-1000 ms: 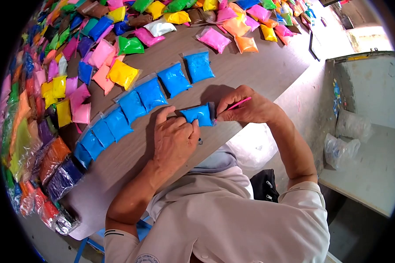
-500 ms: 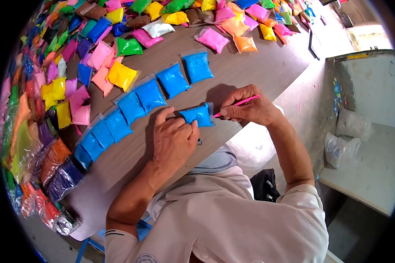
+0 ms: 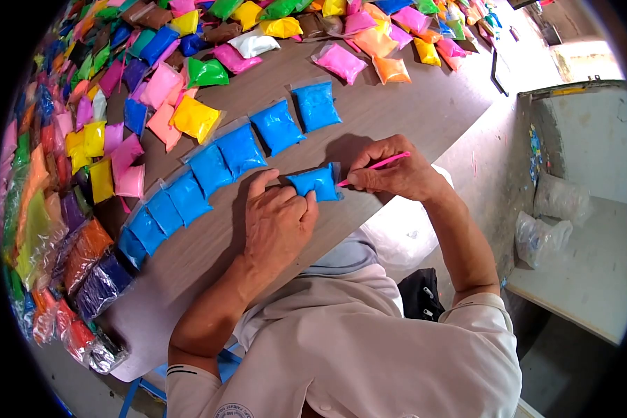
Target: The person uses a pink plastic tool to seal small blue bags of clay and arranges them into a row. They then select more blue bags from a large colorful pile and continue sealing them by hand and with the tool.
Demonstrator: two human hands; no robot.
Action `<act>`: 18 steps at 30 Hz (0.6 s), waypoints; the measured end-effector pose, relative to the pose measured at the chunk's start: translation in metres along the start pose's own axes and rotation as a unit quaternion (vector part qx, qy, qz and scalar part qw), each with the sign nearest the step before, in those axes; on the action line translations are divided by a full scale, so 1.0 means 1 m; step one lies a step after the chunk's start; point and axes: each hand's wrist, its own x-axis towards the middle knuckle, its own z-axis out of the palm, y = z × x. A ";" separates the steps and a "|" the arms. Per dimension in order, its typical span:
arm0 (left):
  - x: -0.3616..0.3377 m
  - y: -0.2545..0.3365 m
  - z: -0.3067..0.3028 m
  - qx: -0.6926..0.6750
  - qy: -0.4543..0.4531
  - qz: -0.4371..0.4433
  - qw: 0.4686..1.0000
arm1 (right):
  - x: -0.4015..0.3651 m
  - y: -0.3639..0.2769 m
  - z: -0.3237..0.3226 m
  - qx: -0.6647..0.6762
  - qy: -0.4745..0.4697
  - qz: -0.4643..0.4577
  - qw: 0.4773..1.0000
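A small clear bag of blue powder [image 3: 315, 182] lies on the wooden table [image 3: 411, 111] near its front edge. My left hand [image 3: 277, 221] presses down on the bag's left end and holds it in place. My right hand [image 3: 395, 168] grips a thin pink stick [image 3: 376, 165], whose tip touches the bag's right edge. A curved row of several matching blue bags [image 3: 238, 148] runs from the middle of the table toward the left.
Many small bags of pink, yellow, green, orange and purple powder [image 3: 118, 90] crowd the left and far sides of the table. Empty clear plastic bags [image 3: 543, 223] lie on a low surface at right. Bare wood shows between the blue row and my hands.
My right hand drew back slightly from the bag's right edge and raised the pink stick's far end. The left hand and the bag stayed put.
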 end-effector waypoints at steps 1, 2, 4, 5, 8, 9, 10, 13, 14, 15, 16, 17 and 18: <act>0.000 0.000 0.000 -0.001 -0.002 -0.001 1.000 | 0.000 0.000 0.000 -0.010 -0.001 0.010 1.000; 0.000 0.000 0.000 -0.002 -0.003 -0.003 1.000 | 0.000 -0.001 0.000 -0.019 -0.003 0.019 1.000; 0.000 0.000 -0.001 0.000 -0.004 -0.002 1.000 | 0.000 -0.004 0.001 -0.036 -0.011 0.029 0.999; 0.000 0.000 -0.001 0.000 -0.004 -0.001 1.000 | -0.001 -0.007 0.001 -0.043 -0.017 0.029 0.999; 0.000 0.000 -0.001 0.001 -0.008 -0.003 1.000 | 0.001 -0.008 0.000 -0.060 -0.033 0.020 0.997; 0.000 0.000 -0.001 0.001 -0.006 -0.002 1.000 | 0.003 -0.007 0.000 -0.065 -0.038 0.016 0.997; 0.000 0.000 0.000 0.001 -0.004 -0.002 1.000 | 0.005 -0.006 0.000 -0.068 -0.049 -0.003 0.996; 0.000 0.000 0.000 0.002 -0.003 -0.004 1.000 | 0.011 -0.005 -0.004 -0.077 -0.088 -0.027 0.993; 0.000 0.000 0.000 0.002 -0.003 -0.004 1.000 | 0.013 -0.007 -0.007 -0.081 -0.105 -0.014 0.991; 0.000 0.001 0.000 0.003 -0.002 -0.004 1.000 | 0.014 -0.009 -0.009 -0.084 -0.122 0.000 0.989; 0.000 0.001 0.001 0.004 -0.001 -0.003 1.000 | 0.016 -0.007 -0.011 -0.086 -0.133 -0.006 0.987; 0.000 0.001 0.001 0.004 0.000 -0.002 1.000 | 0.018 -0.005 -0.013 -0.087 -0.145 -0.011 0.986; 0.000 0.001 0.000 0.005 -0.001 -0.001 1.000 | 0.018 -0.004 -0.014 -0.088 -0.156 -0.017 0.984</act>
